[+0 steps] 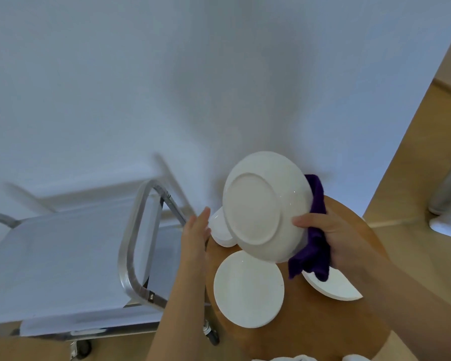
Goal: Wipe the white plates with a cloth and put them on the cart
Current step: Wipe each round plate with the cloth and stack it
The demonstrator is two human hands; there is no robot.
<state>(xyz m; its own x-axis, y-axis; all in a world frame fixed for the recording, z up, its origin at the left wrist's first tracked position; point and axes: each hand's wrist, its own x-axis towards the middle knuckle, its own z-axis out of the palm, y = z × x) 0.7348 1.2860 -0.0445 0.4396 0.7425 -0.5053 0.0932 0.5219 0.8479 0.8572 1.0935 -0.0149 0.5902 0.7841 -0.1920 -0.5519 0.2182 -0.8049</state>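
Only the head view is given, and much of it is hard to read: the metal cart (71, 256) on the left is smeared by motion blur, its far handle a faint streak, its wheels partly cut off at the near edge.

Above the round wooden table (310, 321) the right hand (341, 241) grips a white plate (266, 207) together with a purple cloth (313, 246); the thumb is curled onto the plate's right rim, while the other fingers are hidden behind cloth and plate. The plate is tilted up on edge with its underside and foot ring turned toward the camera, its eating face pointing away (so whether the cloth touches that face cannot be told). Being round, it has no long axis; its rim runs from far right to near left.

The left hand (197, 230) hovers just left of the plate with fingers straight and together, holding nothing.

Three more white plates lie on the table: one flat and whole at near centre (248, 289), one mostly hidden behind the raised plate (220, 230), and one partly covered by the right hand and cloth (333, 287).
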